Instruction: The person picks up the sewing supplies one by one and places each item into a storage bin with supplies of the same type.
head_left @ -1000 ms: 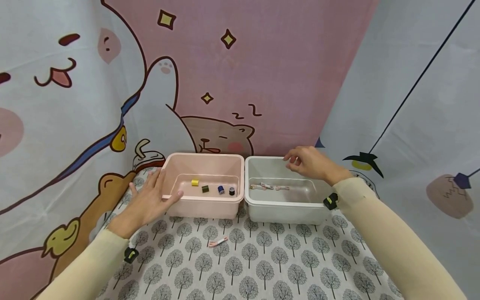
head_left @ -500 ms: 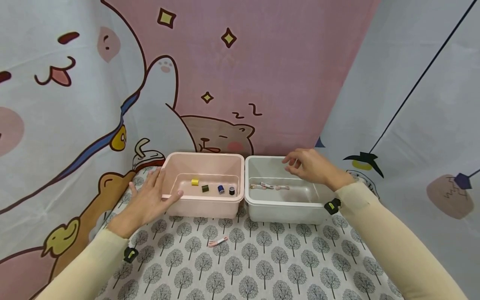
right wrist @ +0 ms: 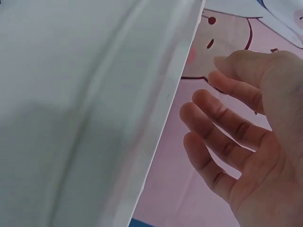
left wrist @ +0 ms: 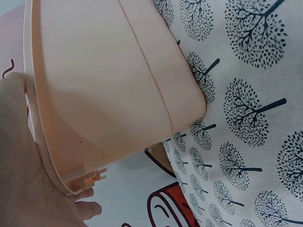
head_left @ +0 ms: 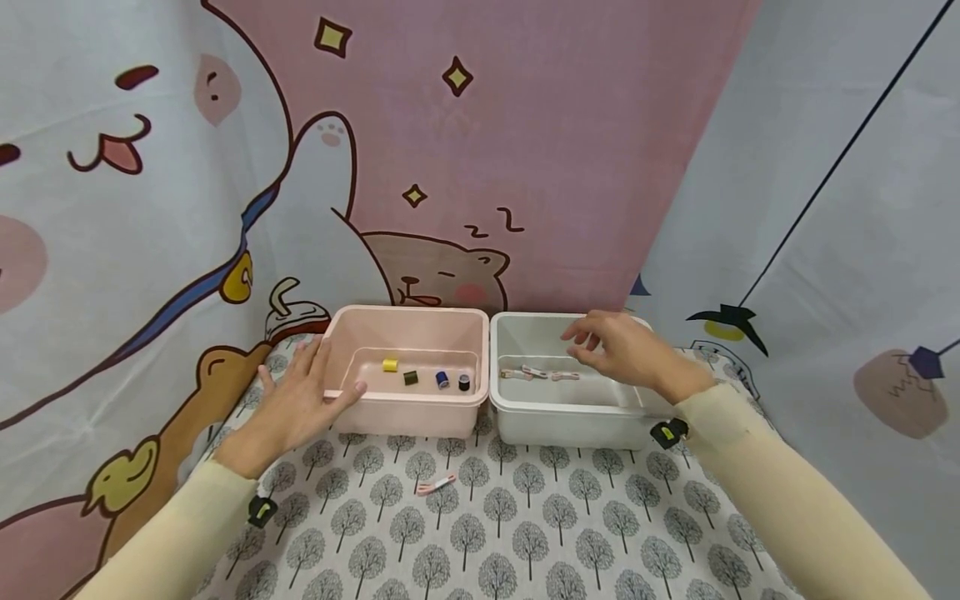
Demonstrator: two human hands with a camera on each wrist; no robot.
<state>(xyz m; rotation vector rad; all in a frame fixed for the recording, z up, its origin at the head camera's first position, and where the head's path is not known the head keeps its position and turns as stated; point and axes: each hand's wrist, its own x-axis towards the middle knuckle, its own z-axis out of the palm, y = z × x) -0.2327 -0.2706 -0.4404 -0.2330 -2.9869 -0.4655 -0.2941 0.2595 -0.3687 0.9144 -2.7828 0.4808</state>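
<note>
My left hand (head_left: 292, 407) rests on the left rim of the pink bin (head_left: 420, 413), its fingers spread; the left wrist view shows the palm against that rim. Several small thread spools lie on the pink bin's floor: a yellow spool (head_left: 390, 365), a dark green spool (head_left: 410, 377), a blue spool (head_left: 442, 380) and a black spool (head_left: 464, 382). Over the pale grey-green bin (head_left: 573, 425) hovers my right hand (head_left: 622, 352), fingers loosely bent and holding nothing. Inside that bin lie a few thin pinkish bundles (head_left: 564, 376) with pale bands, too small to identify.
A similar pink bundle (head_left: 436, 484) with a white band lies on the tree-print tablecloth (head_left: 468, 537) in front of the bins. The two bins stand side by side. Behind them hangs a cartoon-print curtain (head_left: 570, 150), close to their back edges.
My right hand has come slightly down and toward me over the grey-green bin. The left hand, the bins and their contents stay where they were.
</note>
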